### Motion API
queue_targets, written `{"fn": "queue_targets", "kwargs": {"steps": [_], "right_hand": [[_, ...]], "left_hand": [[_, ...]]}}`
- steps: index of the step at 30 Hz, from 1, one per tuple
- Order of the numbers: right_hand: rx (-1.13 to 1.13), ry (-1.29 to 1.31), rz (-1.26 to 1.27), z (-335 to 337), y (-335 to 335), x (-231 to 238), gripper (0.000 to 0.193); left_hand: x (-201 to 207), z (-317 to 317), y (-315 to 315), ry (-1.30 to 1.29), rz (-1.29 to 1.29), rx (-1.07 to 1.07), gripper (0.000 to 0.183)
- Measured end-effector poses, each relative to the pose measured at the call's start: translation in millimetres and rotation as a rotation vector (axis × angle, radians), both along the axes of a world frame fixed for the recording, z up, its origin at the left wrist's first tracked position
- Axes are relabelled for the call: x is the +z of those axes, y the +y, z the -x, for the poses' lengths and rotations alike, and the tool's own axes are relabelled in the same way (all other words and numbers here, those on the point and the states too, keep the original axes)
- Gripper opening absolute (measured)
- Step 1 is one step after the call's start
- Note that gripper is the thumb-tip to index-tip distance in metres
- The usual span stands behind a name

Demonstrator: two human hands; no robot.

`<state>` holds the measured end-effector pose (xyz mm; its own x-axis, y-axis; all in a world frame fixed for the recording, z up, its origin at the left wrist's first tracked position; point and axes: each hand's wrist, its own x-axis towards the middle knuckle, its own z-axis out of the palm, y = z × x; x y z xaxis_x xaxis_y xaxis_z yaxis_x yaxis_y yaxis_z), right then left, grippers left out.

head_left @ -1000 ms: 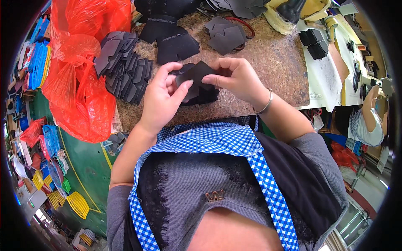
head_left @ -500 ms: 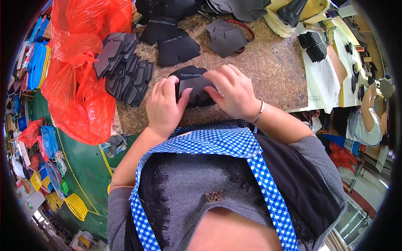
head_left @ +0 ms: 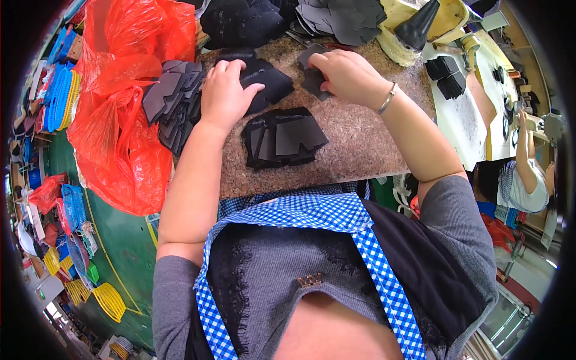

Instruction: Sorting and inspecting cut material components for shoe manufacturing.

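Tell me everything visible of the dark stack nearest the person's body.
The stack lies flat on the speckled brown board, its sheet-like black and dark-grey pieces overlapping unevenly. Greyer panels fan out on top, the rightmost notched along its lower edge. It looks matte, perhaps leather-like. Neither the left hand nor the right hand touches it.

The right hand [head_left: 354, 77] covers part of the small grey pieces [head_left: 309, 57], and whether it grips them is unclear. The red plastic bag [head_left: 123, 114] and the black pile [head_left: 243, 24] run off the upper edge; the far-right co-worker's [head_left: 528, 191] doings are too small to tell.
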<state>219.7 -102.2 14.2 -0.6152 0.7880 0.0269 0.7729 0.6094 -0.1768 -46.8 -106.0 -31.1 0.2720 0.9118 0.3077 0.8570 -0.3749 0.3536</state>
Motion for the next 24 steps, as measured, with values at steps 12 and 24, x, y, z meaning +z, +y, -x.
{"fn": "queue_targets", "kwargs": {"steps": [12, 24], "right_hand": [[-0.013, 0.032, 0.136, -4, 8, 2, 0.038], [-0.183, 0.197, 0.109, -20, -20, -8, 0.033]], "left_hand": [[-4, -4, -5, -0.104, -0.067, -0.022, 0.039], [-6, -5, -2, -0.070, -0.083, 0.016, 0.027]]}}
